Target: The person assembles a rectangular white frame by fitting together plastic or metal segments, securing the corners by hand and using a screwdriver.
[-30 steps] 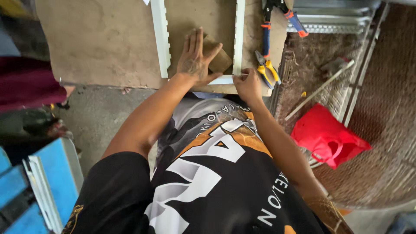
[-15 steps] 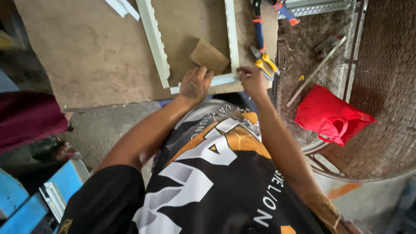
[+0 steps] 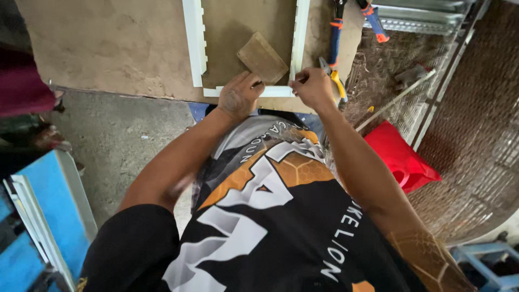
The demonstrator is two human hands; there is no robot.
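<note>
In the head view, I looked straight down over a person's dark printed shirt to a brown worktable [image 3: 108, 48]. A white rectangular frame [image 3: 298, 43] lay flat on it, its long side rails running away from the body and its short near rail running left to right just in front of the hands. The left hand [image 3: 238, 97] rested curled on that near rail, fingers bent down against it. The right hand [image 3: 311, 86] was closed at the near right corner, fingertips pinched together there; whether it gripped a small part I could not tell. A brown wooden block [image 3: 262, 58] lay inside the frame, just beyond the left hand. Blue-and-orange-handled pliers [image 3: 335, 32] lay to the right of the frame, beyond the right hand. A red bag [image 3: 400, 157] sat lower right.
</note>
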